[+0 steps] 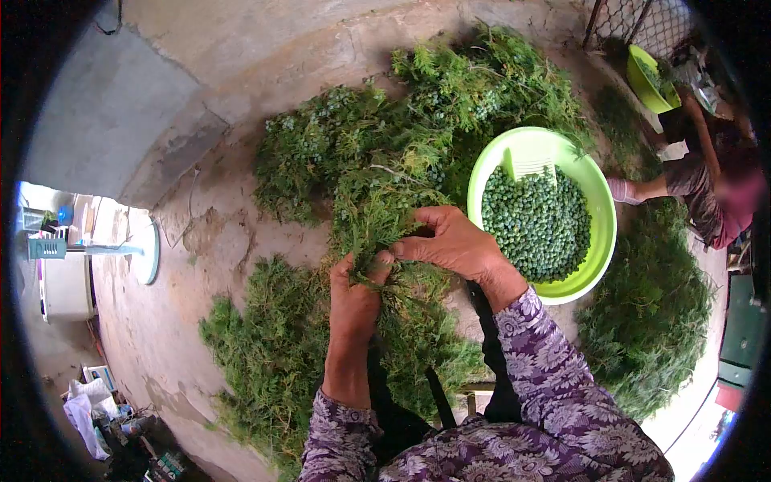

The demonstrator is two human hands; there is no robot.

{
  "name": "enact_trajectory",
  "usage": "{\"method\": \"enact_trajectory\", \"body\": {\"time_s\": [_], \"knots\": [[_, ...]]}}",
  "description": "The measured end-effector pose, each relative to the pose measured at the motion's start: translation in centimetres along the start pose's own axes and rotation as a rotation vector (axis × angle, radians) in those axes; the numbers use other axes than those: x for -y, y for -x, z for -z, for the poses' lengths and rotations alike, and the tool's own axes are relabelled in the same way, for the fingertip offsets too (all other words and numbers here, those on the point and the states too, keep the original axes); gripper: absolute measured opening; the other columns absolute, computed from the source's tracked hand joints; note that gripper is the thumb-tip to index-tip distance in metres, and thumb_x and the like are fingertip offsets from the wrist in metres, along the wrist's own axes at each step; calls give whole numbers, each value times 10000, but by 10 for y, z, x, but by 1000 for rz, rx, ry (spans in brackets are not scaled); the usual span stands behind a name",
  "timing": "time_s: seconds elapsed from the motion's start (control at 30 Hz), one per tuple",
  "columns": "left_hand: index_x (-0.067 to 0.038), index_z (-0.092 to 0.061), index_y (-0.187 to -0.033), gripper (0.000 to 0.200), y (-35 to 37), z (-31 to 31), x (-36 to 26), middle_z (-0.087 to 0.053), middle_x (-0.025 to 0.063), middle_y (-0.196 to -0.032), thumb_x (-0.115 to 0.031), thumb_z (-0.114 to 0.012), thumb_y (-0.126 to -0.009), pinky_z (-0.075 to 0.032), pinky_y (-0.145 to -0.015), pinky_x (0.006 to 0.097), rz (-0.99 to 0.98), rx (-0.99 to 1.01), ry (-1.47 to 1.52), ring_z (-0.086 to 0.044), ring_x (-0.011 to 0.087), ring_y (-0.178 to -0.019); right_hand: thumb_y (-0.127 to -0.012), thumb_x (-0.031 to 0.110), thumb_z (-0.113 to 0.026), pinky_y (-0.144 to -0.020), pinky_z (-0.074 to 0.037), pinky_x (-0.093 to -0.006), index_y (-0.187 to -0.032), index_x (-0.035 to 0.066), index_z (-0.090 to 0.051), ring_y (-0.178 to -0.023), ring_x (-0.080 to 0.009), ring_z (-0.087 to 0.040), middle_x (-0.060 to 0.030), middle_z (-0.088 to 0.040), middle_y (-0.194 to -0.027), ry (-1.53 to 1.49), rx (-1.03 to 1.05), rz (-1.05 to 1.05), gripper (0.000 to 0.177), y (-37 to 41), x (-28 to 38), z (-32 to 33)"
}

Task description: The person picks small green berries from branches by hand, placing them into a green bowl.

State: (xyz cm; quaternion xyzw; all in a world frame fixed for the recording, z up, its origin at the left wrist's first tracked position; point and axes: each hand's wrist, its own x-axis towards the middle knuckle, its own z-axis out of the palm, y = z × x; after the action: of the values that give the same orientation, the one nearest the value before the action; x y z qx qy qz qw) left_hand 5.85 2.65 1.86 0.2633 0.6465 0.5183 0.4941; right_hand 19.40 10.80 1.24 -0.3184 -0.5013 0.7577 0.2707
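Note:
My left hand is closed around the stems of a leafy evergreen sprig, held up in front of me. Thumb and forefinger of my right hand pinch at the same sprig, close to the left thumb; the exact spot between the fingertips is hidden. Just right of the right hand stands a light green plastic basin, holding a heap of small round green berries. Behind the sprig lies a pile of cut evergreen branches, some bearing pale bluish berries.
More cut greenery lies at left near my legs, and another heap at right. A person sits at the right edge by a second green basin. A pedestal fan is at left.

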Motion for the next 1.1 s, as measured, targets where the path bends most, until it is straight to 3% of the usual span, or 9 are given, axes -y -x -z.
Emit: {"method": "enact_trajectory", "body": {"time_s": [0.23,0.37,0.4,0.5,0.57,0.67,0.8,0.97,1.1], "knots": [[-32,-586,-856,169,0,-2,-4,-559,-15,-747,-181,-625,-784,-399,-584,249,52,92,73,-496,93,-648,-740,108,-566,-557,-415,-221,-759,1,-578,-614,-63,-500,-6,-559,-664,365,-131,32,110,1,-5,1],[-59,-533,-859,137,-5,14,19,-496,-5,-638,-157,-604,-794,-369,-489,264,137,192,440,-464,116,-556,-752,139,-504,-441,-339,-197,-693,26,-529,-494,-103,-450,-32,-514,-617,-332,-353,-54,131,-3,-3,25],[-59,-533,-859,137,-4,12,15,-496,-5,-638,-157,-604,-794,-369,-489,264,137,192,441,-464,116,-556,-736,115,-539,-442,-393,-205,-873,-2,-563,-518,-130,-516,-69,-573,-705,-466,-279,14,181,-1,3,33],[-59,-505,-870,117,-3,8,7,-466,6,-620,-147,-562,-818,-349,-482,264,244,4,488,-444,124,-528,-733,80,-536,-466,-430,-206,-912,-9,-546,-558,-118,-540,-67,-577,-735,-435,-267,-33,200,2,5,22],[-43,-500,-830,111,-6,15,16,-466,18,-632,-148,-532,-834,-329,-478,261,156,281,666,-423,127,-505,-725,67,-549,-484,-453,-208,-938,-9,-535,-595,-107,-557,-69,-576,-755,-387,-173,-62,227,1,0,21],[-30,-495,-821,134,-6,13,15,-460,21,-631,-159,-525,-838,-314,-481,257,110,294,710,-411,127,-490,-768,136,-594,-439,-396,-167,-914,27,-551,-602,-64,-549,-5,-571,-766,-117,-20,-109,188,2,0,15],[-40,-503,-821,117,-11,14,16,-456,15,-618,-153,-531,-835,-326,-469,264,220,231,636,-422,124,-495,-786,159,-597,-454,-409,-168,-910,27,-564,-602,-62,-548,-5,-576,-766,-70,38,-168,184,3,-1,9],[-46,-514,-840,111,-7,1,6,-466,18,-581,-143,-560,-812,-318,-433,263,114,-16,270,-427,136,-481,-779,153,-619,-498,-410,-173,-950,22,-574,-633,-44,-532,12,-577,-769,-32,37,-100,220,1,-5,3],[-50,-520,-863,138,-7,2,5,-513,35,-645,-110,-606,-774,-358,-434,263,61,-12,249,-468,134,-500,-757,153,-647,-559,-423,-179,-955,25,-577,-667,-45,-522,14,-579,-784,-32,68,-28,246,-2,-12,5]]}}
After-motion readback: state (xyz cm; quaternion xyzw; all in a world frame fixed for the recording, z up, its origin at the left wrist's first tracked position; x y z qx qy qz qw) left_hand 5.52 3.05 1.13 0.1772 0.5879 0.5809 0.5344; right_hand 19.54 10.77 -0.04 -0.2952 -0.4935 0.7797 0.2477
